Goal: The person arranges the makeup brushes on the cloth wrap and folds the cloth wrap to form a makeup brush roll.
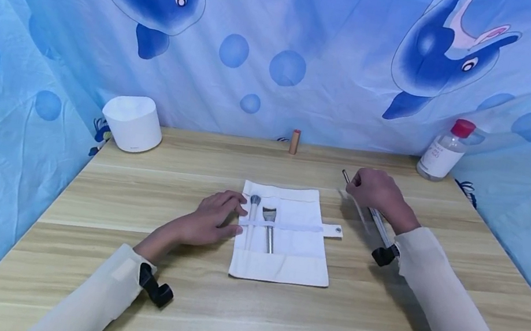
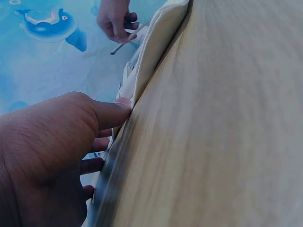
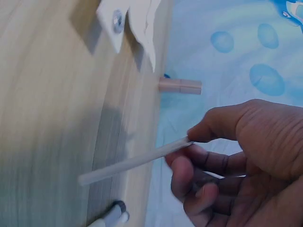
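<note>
A white fabric roll lies unfolded on the table, with a fluffy-tipped brush and a flat silver-handled brush in it. My left hand rests at its left edge, fingers spread; in the left wrist view the thumb touches the roll's edge. To the right of the roll, my right hand pinches a thin stick. In the right wrist view, thumb and fingers hold one end of this pale stick; whether it has bristles is hidden.
More slim items lie beneath my right wrist. A white rounded container stands at the back left, a small copper-coloured tube at the back middle, and a clear red-capped bottle at the back right. A dolphin-patterned blue curtain surrounds the table.
</note>
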`<state>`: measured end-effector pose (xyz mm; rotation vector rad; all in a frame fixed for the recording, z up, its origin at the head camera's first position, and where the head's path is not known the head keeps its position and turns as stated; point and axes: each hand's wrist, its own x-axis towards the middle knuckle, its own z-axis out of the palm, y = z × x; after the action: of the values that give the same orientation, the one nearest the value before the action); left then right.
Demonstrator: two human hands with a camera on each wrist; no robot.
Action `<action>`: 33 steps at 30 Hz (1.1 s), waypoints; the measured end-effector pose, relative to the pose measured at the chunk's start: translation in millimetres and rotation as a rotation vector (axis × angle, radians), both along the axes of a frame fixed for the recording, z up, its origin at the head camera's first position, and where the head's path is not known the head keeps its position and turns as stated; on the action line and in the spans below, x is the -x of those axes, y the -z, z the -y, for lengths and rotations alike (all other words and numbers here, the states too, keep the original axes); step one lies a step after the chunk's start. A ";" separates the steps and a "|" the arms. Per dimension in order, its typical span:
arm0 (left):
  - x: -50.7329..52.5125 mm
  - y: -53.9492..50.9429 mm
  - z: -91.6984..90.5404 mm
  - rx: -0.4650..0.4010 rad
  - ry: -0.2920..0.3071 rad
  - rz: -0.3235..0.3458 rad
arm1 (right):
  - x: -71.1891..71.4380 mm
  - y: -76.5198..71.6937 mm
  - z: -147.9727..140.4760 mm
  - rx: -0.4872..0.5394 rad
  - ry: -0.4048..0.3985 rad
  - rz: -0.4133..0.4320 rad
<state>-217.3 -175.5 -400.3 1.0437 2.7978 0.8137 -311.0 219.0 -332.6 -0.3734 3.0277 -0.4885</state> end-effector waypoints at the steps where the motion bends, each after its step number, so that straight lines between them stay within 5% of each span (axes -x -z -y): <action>1: -0.3 -0.5 -0.1 0.000 0.000 -0.002 | 0.3 -0.4 1.1 0.017 -0.005 -0.009; 16: -0.2 2.2 0.3 0.002 0.000 -0.020 | -2.0 5.6 32.5 0.392 -0.101 -0.065; 33: -0.1 -0.5 -0.3 0.000 0.001 -0.003 | -3.7 13.4 62.4 0.793 -0.168 0.048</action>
<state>-217.2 -175.2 -399.8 1.0472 2.7996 0.8127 -307.3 156.6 -346.0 -0.6155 2.5815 -1.6317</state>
